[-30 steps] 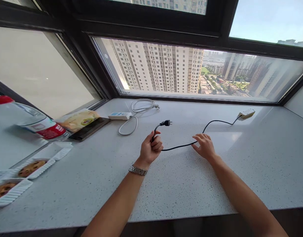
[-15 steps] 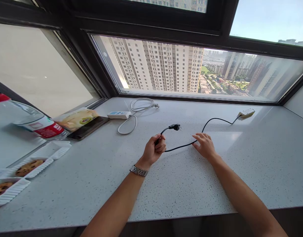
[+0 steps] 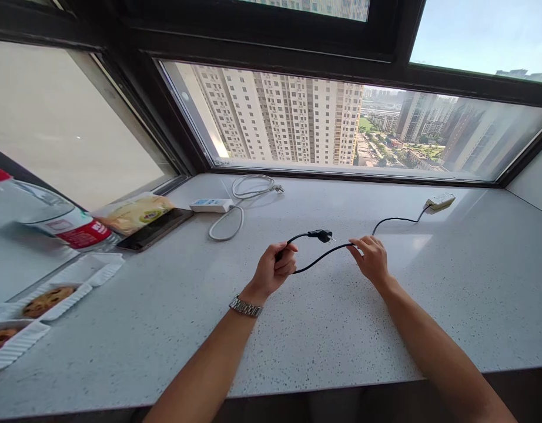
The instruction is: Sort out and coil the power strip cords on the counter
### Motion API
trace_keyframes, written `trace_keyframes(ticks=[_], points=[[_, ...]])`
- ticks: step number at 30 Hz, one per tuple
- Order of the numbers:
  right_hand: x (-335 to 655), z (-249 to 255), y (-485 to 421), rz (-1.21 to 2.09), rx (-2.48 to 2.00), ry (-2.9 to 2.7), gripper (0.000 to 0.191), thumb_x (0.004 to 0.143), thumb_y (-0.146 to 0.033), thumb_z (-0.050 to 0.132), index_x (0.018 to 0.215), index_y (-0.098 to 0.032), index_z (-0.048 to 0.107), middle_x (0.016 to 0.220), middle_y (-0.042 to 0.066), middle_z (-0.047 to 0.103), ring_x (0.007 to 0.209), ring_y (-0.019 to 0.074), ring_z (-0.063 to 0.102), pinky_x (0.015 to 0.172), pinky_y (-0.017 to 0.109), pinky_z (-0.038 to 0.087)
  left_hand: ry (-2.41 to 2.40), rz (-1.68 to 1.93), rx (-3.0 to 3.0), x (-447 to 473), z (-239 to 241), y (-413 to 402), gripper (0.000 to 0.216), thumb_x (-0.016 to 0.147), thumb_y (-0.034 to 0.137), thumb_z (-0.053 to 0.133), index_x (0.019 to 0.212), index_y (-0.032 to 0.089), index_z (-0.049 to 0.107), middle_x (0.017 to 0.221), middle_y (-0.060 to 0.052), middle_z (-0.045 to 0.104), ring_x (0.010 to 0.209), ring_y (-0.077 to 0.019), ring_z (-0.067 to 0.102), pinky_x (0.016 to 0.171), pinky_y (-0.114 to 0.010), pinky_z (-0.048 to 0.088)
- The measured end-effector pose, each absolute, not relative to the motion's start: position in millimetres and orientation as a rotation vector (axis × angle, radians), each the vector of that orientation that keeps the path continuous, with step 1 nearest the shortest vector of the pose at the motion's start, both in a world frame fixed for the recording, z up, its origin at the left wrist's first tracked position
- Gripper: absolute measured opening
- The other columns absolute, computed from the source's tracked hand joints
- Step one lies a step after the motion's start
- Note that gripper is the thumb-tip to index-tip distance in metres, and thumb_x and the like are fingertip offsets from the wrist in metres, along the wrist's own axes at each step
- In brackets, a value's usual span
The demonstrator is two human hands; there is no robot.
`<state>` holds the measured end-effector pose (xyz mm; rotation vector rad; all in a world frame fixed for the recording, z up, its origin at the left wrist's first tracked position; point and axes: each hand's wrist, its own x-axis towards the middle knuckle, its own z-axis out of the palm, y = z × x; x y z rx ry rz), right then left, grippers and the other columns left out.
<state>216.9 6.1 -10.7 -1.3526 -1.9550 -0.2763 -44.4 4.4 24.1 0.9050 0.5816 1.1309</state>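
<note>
My left hand (image 3: pixel 274 267), below a wrist watch's level of the counter view, is closed around a black power cord (image 3: pixel 323 255). The cord's black plug (image 3: pixel 320 235) sticks out past my fingers, its prongs pointing right. My right hand (image 3: pixel 371 257) pinches the same cord farther along, between thumb and fingers. From there the cord runs on to a small pale box-shaped adapter (image 3: pixel 440 202) near the window. Between my hands the cord hangs in a shallow curve. The part inside my left fist is hidden.
A white power strip (image 3: pixel 211 205) with its coiled white cable (image 3: pixel 227 229) lies by the window frame. At left are a phone (image 3: pixel 156 230), a yellow packet (image 3: pixel 139 212), a red-labelled bottle (image 3: pixel 83 232) lying tilted, and a white tray (image 3: pixel 107 267) with cookies.
My right hand has closed on the black cord and shifted slightly right, lifting it a little. The plug has tipped slightly down and right; my left hand keeps its hold.
</note>
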Motion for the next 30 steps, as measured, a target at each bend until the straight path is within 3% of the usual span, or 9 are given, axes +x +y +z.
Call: trace_keyframes(ticks=[3,11,19,23,26,30], points=[[217.4,-10.1,4.8,-0.277,-1.257,-1.912,0.034,0.095,-0.042,0.045,0.096,-0.019,0.07,0.071,0.006,0.064,0.066,0.0152,0.056,0.056,0.025,0.038,0.641,1.143,0.957,-40.6,24.9,2.7,0.032,0.08,0.043,0.06,0.07,0.013,0.068,0.041,0.011,0.016,0.035,-0.0034,0.014,0.035,-0.017,0.019],[205.8,-3.9,-6.5,-0.144,-1.125,-1.787,0.025,0.092,-0.034,0.048,0.094,-0.018,0.067,0.066,0.003,0.058,0.055,0.0111,0.051,0.049,0.023,0.035,0.874,1.237,1.261,-21.0,13.9,-1.2,0.047,0.076,0.06,0.06,0.069,0.013,0.063,0.047,0.009,0.024,0.039,-0.0039,0.019,0.038,-0.019,0.016],[178.9,3.2,-29.8,0.237,-0.963,-1.692,0.023,0.086,-0.027,0.047,0.107,-0.02,0.052,0.086,0.004,0.054,0.056,0.0104,0.043,0.053,0.026,0.041,1.015,1.162,1.716,0.5,16.1,-19.6,0.033,0.072,0.048,0.066,0.076,0.015,0.061,0.049,0.008,0.035,0.045,-0.0066,0.03,0.044,-0.02,0.024],[166.9,3.5,-38.8,0.341,-0.807,-1.693,0.036,0.088,-0.037,0.048,0.12,-0.021,0.048,0.097,0.008,0.054,0.072,0.0157,0.053,0.06,0.031,0.047,1.007,1.173,1.706,8.8,12.6,-22.4,0.034,0.072,0.046,0.067,0.084,0.016,0.057,0.053,0.009,0.037,0.048,-0.0072,0.032,0.046,-0.02,0.028],[159.4,2.9,-44.3,0.465,-0.738,-1.763,0.053,0.089,-0.051,0.044,0.133,-0.022,0.042,0.118,0.013,0.052,0.1,0.0242,0.056,0.082,0.041,0.05,1.002,1.213,1.66,11.0,9.8,-20.3,0.034,0.074,0.047,0.065,0.087,0.017,0.054,0.058,0.008,0.039,0.051,-0.0078,0.034,0.048,-0.02,0.03],[150.0,-1.1,-52.2,0.756,-0.71,-1.822,0.075,0.087,-0.067,0.033,0.148,-0.025,0.022,0.145,0.012,0.036,0.134,0.0307,0.033,0.108,0.049,0.033,1.051,1.267,1.646,12.3,9.1,-17.7,0.03,0.077,0.045,0.062,0.075,0.018,0.048,0.061,0.006,0.039,0.054,-0.0079,0.034,0.049,-0.019,0.032]])
